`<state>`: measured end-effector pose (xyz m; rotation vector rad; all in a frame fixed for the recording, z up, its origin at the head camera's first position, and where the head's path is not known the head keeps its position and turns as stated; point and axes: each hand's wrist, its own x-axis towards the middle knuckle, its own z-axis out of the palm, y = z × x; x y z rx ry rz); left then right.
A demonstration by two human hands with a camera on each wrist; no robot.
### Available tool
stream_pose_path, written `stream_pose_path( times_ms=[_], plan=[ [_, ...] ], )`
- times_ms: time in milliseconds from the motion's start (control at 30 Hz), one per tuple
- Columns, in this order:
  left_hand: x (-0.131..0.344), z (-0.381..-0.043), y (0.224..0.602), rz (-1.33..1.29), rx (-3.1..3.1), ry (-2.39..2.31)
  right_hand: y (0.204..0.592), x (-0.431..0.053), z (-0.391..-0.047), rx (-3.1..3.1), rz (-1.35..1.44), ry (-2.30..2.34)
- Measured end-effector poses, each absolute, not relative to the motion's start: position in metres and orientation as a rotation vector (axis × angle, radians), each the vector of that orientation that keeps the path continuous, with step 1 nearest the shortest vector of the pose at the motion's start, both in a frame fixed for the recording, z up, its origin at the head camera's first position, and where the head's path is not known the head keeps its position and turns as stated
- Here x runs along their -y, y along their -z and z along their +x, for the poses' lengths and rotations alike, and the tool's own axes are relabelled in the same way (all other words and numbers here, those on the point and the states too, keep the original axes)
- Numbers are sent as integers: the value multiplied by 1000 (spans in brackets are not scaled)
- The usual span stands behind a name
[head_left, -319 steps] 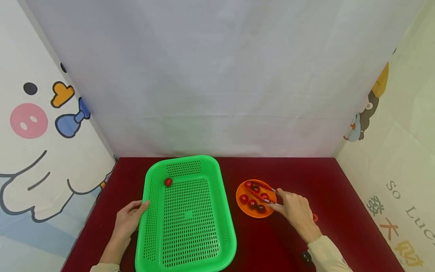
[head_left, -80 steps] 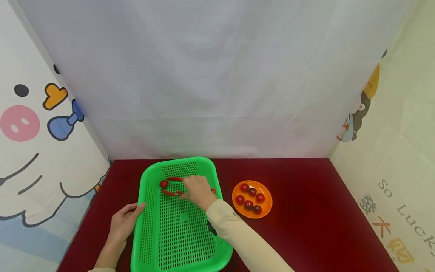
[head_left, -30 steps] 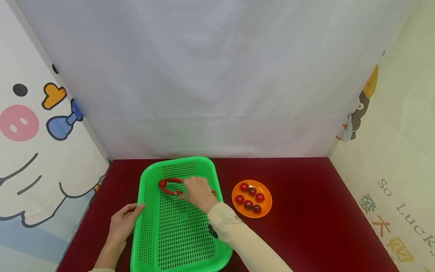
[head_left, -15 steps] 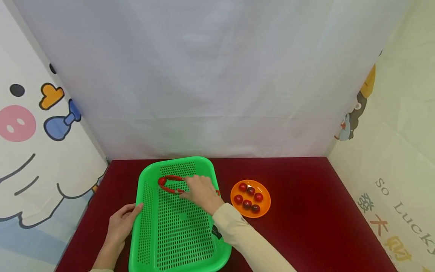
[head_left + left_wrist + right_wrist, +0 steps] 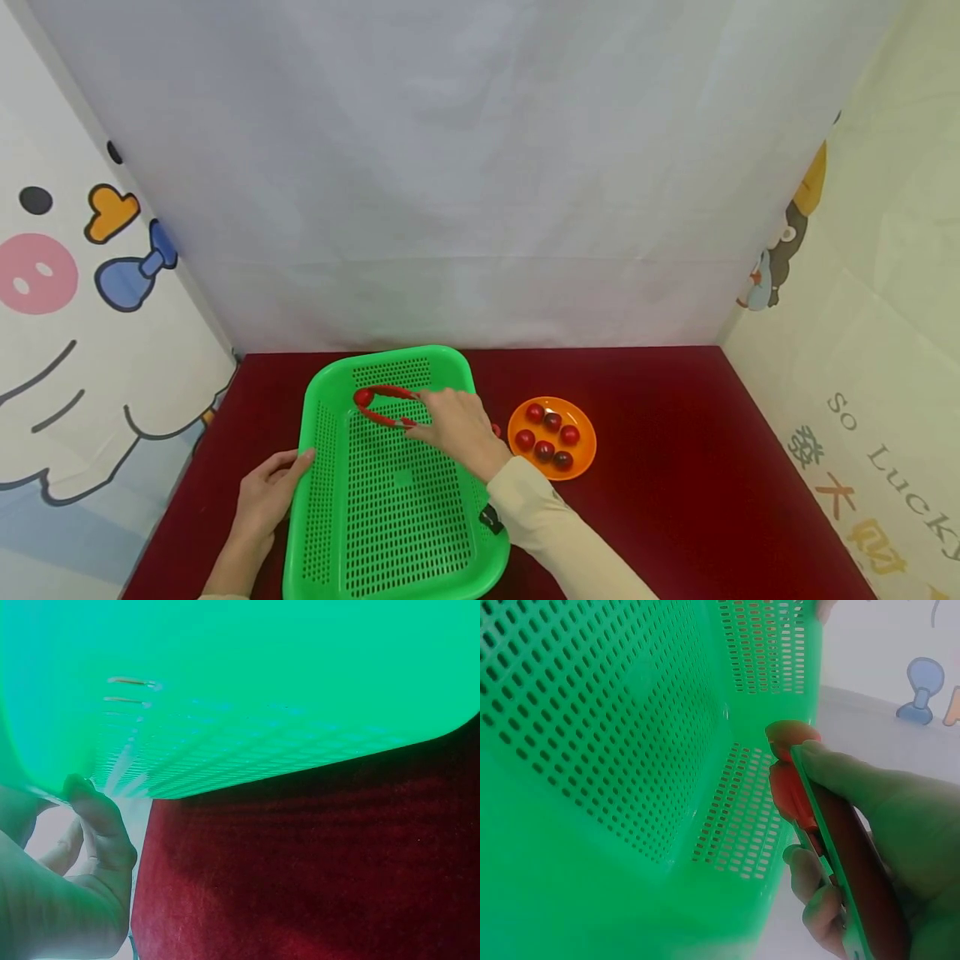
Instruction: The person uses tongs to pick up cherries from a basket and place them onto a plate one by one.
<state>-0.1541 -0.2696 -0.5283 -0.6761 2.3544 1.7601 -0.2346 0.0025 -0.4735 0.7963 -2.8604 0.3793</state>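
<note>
My right hand (image 5: 461, 427) holds red-tipped tongs (image 5: 393, 390) over the far part of a green perforated basket (image 5: 405, 542). Between the tips is a small round red fruit (image 5: 363, 397), apparently raised off the basket floor. The right wrist view shows the thumb along one tong arm (image 5: 855, 862) and fingers curled round the other. At the basket's left side, my left hand (image 5: 272, 496) pinches the rim, thumb on top; the left wrist view shows the hand (image 5: 90, 870) by the basket's outer wall.
Right of the basket, an orange plate (image 5: 583, 454) bears several dark red fruits (image 5: 544, 451). Both stand on a dark red table covering (image 5: 660, 500). A pale cloth (image 5: 487, 208) hangs behind, with printed sheets at both sides.
The tongs went from the plate to the basket, stood spread around the fruit, then closed on it. Over the last second fruit and tongs rose slightly and drifted right. The left hand stayed.
</note>
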Motion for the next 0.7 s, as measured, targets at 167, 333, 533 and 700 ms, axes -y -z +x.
stream_pose_path(
  times_ms=[167, 333, 533, 700],
  plan=[
    [270, -155, 528, -671, -2368, -1739, 474, -12, -232, 2848, 781, -432],
    [270, -154, 528, -678, -2364, -1742, 473, -22, -229, 2818, 782, -511],
    [271, -155, 529, -676, -2363, -1745, 475, -32, -225, 2786, 764, -552],
    [271, -155, 529, -670, -2384, -1718, 475, -41, -220, 2759, 758, -596]
  ],
)
